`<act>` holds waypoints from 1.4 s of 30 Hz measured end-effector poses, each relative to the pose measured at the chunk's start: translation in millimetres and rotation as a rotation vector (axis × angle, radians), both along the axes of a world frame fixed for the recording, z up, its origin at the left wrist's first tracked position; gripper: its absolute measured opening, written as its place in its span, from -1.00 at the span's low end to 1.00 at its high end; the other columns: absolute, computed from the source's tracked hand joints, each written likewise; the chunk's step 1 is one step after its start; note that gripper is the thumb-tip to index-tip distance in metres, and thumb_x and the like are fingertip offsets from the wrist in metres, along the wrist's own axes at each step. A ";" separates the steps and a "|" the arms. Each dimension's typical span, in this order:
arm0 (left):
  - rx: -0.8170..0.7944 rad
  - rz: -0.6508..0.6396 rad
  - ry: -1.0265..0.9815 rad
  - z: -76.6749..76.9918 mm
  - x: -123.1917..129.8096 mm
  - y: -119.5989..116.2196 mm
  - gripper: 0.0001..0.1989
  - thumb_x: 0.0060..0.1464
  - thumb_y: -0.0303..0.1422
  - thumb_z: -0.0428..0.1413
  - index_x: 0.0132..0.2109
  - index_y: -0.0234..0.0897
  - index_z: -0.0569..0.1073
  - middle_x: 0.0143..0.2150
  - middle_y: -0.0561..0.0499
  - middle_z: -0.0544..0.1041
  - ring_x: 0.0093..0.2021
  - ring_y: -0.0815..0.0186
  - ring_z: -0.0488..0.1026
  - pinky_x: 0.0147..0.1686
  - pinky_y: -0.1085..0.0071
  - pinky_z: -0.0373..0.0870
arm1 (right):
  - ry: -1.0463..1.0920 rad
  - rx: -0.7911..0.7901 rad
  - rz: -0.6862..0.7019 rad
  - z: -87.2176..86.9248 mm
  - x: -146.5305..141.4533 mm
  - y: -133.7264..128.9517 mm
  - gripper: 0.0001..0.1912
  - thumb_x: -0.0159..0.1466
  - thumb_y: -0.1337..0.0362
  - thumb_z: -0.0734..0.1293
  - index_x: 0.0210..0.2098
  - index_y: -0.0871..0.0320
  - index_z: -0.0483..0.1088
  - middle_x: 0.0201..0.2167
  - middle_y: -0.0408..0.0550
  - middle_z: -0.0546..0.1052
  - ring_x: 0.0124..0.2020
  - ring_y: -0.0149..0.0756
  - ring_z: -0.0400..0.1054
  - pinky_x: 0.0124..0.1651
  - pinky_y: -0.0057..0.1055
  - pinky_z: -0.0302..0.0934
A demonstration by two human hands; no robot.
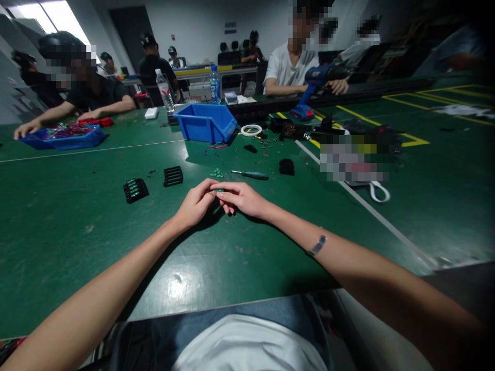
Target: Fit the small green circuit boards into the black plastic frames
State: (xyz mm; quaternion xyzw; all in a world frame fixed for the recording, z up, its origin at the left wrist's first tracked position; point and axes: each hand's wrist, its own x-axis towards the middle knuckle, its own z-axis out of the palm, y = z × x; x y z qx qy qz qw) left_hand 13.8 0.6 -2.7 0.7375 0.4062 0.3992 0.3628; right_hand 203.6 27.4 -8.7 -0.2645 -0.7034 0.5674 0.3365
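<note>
i take the blue bin as my mark on the green table. my left hand and my right hand meet on the near side of the bin, fingertips nearly together. both are drawn in narrow, thumbs and fingers pinching one small green piece between them; they cover much of it, so i cannot tell its full shape. just past my knuckles, toward the bin, lies a little scatter of green bits, and beside it, to the bin's near right, a screwdriver with its handle pointing right. farther along that side sits a black block. to the bin's near left i have a slotted black frame, and farther left a black holder bearing a row of green parts. a white ring lies just right of the bin. well to the bin's right stands a blue drill, close by a co-worker's hand; behind the bin stands a blue-capped bottle.
</note>
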 end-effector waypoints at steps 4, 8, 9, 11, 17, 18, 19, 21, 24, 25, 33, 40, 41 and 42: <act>-0.006 0.015 -0.003 1.9 1.0 -1.7 -0.76 0.27 -0.31 -0.01 -0.03 -0.33 0.44 -0.22 0.00 0.52 -0.30 0.32 0.40 -0.26 0.44 0.32 | 0.001 -0.022 -0.016 3.1 -0.4 -2.4 -0.54 0.38 0.21 0.30 0.20 0.31 0.40 -0.55 -0.21 0.43 -0.60 -0.47 0.32 -0.56 -0.53 0.22; -0.025 0.016 -0.024 3.3 1.3 -3.6 -0.75 0.26 -0.32 -0.02 -0.02 -0.33 0.43 -0.22 0.00 0.51 -0.30 0.32 0.39 -0.29 0.45 0.30 | 0.017 -0.021 -0.018 1.0 -1.6 -2.2 -0.53 0.37 0.17 0.31 0.19 0.30 0.41 -0.52 -0.19 0.45 -0.60 -0.46 0.32 -0.54 -0.51 0.23; -0.034 0.012 -0.032 3.5 1.1 -4.0 -0.75 0.26 -0.32 -0.02 -0.01 -0.33 0.43 -0.23 0.01 0.51 -0.31 0.32 0.39 -0.30 0.46 0.30 | 0.022 -0.019 -0.021 0.0 -2.1 -2.1 -0.52 0.37 0.16 0.31 0.19 0.30 0.41 -0.50 -0.18 0.45 -0.59 -0.46 0.33 -0.55 -0.50 0.23; -0.054 -0.001 -0.052 4.3 0.8 -4.5 -0.75 0.24 -0.33 -0.01 -0.02 -0.34 0.42 -0.26 0.01 0.49 -0.34 0.34 0.37 -0.35 0.47 0.28 | 0.022 -0.015 -0.025 -1.5 -2.9 -2.1 -0.51 0.36 0.15 0.32 0.19 0.31 0.41 -0.53 -0.18 0.44 -0.60 -0.45 0.32 -0.54 -0.50 0.22; -0.166 -0.077 -0.125 9.4 -1.0 0.6 -0.71 0.17 -0.33 0.04 0.00 -0.35 0.43 -0.35 0.05 0.43 -0.44 0.40 0.28 -0.49 0.54 0.18 | 0.000 -0.009 -0.036 0.4 -2.7 -3.3 -0.49 0.38 0.13 0.29 0.21 0.33 0.40 -0.62 -0.20 0.43 -0.63 -0.46 0.26 -0.53 -0.51 0.18; -0.198 -0.100 -0.133 10.4 -1.9 2.9 -0.70 0.18 -0.32 0.04 0.01 -0.36 0.43 -0.36 0.05 0.43 -0.46 0.41 0.27 -0.52 0.55 0.16 | -0.005 -0.012 -0.031 1.2 -1.9 -2.5 -0.48 0.38 0.13 0.30 0.21 0.33 0.39 -0.60 -0.19 0.44 -0.63 -0.46 0.27 -0.53 -0.51 0.19; -0.233 -0.125 -0.139 11.4 -3.0 5.5 -0.68 0.18 -0.30 0.05 0.03 -0.36 0.43 -0.37 0.05 0.44 -0.48 0.42 0.25 -0.54 0.56 0.14 | -0.010 -0.017 -0.020 1.9 -0.9 -1.2 -0.48 0.38 0.12 0.30 0.22 0.33 0.39 -0.59 -0.18 0.45 -0.62 -0.45 0.29 -0.53 -0.51 0.20; -0.304 -0.177 -0.146 12.9 -5.5 11.5 -0.64 0.18 -0.26 0.09 0.05 -0.36 0.42 -0.38 0.04 0.45 -0.53 0.44 0.23 -0.58 0.57 0.10 | -0.022 -0.032 0.015 2.9 1.4 2.9 -0.46 0.37 0.11 0.32 0.23 0.31 0.39 -0.57 -0.17 0.47 -0.61 -0.44 0.32 -0.52 -0.50 0.24; -0.400 -0.230 -0.161 13.0 -9.0 20.4 -0.59 0.17 -0.19 0.16 0.07 -0.37 0.42 -0.40 0.04 0.45 -0.59 0.49 0.18 -0.64 0.57 0.04 | -0.023 -0.079 0.078 2.6 4.4 10.9 -0.45 0.37 0.10 0.33 0.25 0.27 0.38 -0.53 -0.15 0.49 -0.59 -0.43 0.37 -0.51 -0.49 0.29; -0.427 -0.240 -0.171 12.5 -9.9 22.6 -0.59 0.18 -0.18 0.17 0.06 -0.36 0.42 -0.40 0.04 0.44 -0.60 0.50 0.16 -0.65 0.58 0.02 | -0.005 -0.110 0.099 2.2 5.1 13.3 -0.45 0.36 0.10 0.35 0.25 0.25 0.38 -0.46 -0.11 0.52 -0.56 -0.42 0.40 -0.50 -0.49 0.30; -0.631 -0.295 -0.302 11.1 -12.2 28.7 -0.63 0.23 -0.21 0.19 0.09 -0.29 0.40 -0.33 0.00 0.49 -0.57 0.51 0.15 -0.64 0.59 -0.04 | -0.031 -0.293 0.198 10.2 7.9 27.6 -0.53 0.38 0.17 0.34 0.22 0.22 0.41 -0.48 -0.16 0.49 -0.57 -0.46 0.40 -0.54 -0.55 0.26; -0.804 -0.305 -0.456 7.8 -11.8 45.2 -0.69 0.26 -0.25 0.16 0.07 -0.30 0.38 -0.44 0.06 0.41 -0.58 0.51 0.09 -0.61 0.57 -0.02 | -0.007 -0.480 0.226 9.6 5.9 46.2 -0.57 0.40 0.24 0.32 0.21 0.25 0.41 -0.55 -0.16 0.50 -0.61 -0.46 0.36 -0.57 -0.56 0.19; -0.809 -0.289 -0.464 8.0 -11.5 45.8 -0.68 0.26 -0.25 0.16 0.07 -0.31 0.38 -0.47 0.08 0.39 -0.58 0.50 0.08 -0.60 0.56 -0.02 | 0.008 -0.512 0.227 8.5 6.3 47.3 -0.58 0.40 0.26 0.32 0.21 0.21 0.41 -0.54 -0.16 0.50 -0.60 -0.47 0.37 -0.57 -0.57 0.19; -0.808 -0.271 -0.455 8.6 -11.0 45.7 -0.68 0.26 -0.24 0.15 0.07 -0.31 0.39 -0.48 0.09 0.38 -0.59 0.50 0.09 -0.59 0.54 -0.03 | 0.020 -0.538 0.237 7.5 6.9 48.0 -0.59 0.39 0.28 0.32 0.21 0.19 0.42 -0.54 -0.16 0.50 -0.60 -0.47 0.37 -0.56 -0.56 0.19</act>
